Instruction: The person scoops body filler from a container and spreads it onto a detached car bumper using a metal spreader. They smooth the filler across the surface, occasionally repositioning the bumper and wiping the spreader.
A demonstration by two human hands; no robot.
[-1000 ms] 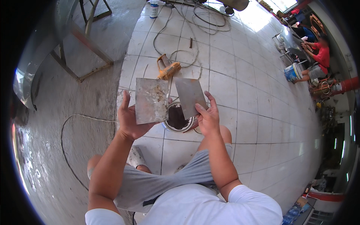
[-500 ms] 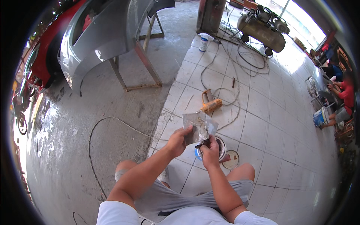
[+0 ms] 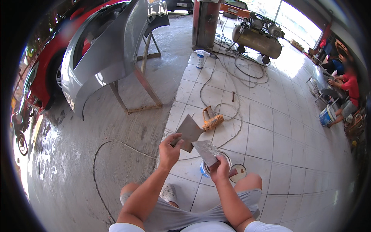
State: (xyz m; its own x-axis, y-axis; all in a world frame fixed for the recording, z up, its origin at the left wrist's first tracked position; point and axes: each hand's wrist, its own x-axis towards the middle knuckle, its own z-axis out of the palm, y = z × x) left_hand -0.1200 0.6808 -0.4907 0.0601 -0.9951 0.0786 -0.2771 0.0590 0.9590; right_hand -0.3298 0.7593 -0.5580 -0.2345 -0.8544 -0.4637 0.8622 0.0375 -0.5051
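Note:
My left hand is closed on a flat, square grey metal plate, thumb and fingers at its left edge. The plate is tilted, one corner pointing up. In my right hand is a putty knife with a wide metal blade, pale smears on it. Its blade tip lies close to the plate's lower right edge; whether they touch I cannot tell. Below my right hand, partly hidden, stands an open blue and white can. Beside it a round lid lies on the tiles, with a reddish piece on it.
An orange corded power tool lies ahead on the tiles. Cables lead to an air compressor. A grey car body panel rests on a metal stand at left. Far right, a person in red sits near a bucket.
The plate has turned onto a corner and moved away from the knife. The knife, earlier behind the plate, has come out to its lower right. The view has shifted slightly.

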